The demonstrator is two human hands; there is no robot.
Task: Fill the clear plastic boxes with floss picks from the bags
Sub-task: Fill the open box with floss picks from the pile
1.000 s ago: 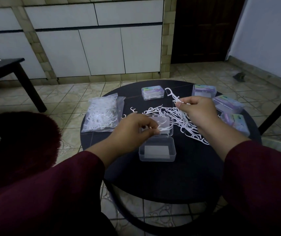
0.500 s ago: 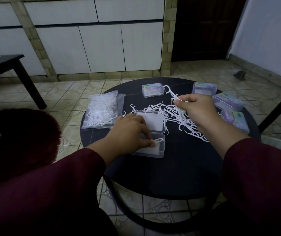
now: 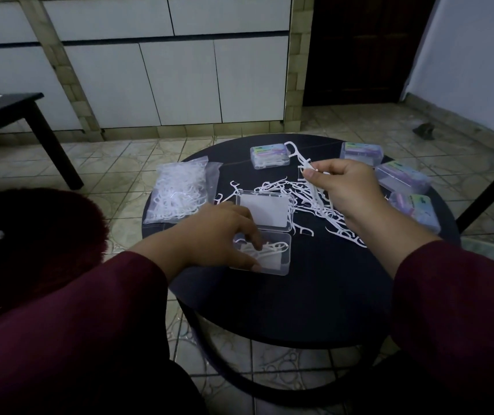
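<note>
Floss picks (image 3: 305, 202) lie loose in a tangled heap at the tabletop (image 3: 299, 295) centre; more fill a bag (image 3: 176, 190) at its left edge. Right hand (image 3: 344, 187) pinches a small bunch by the handles, long axes running from near edge to far edge, floss heads toward the far edge. Left hand (image 3: 221, 235) rests curled fingers on picks inside the open clear box (image 3: 281, 256). Judged light, stiff, snag-prone; best taken by the handles.
</note>
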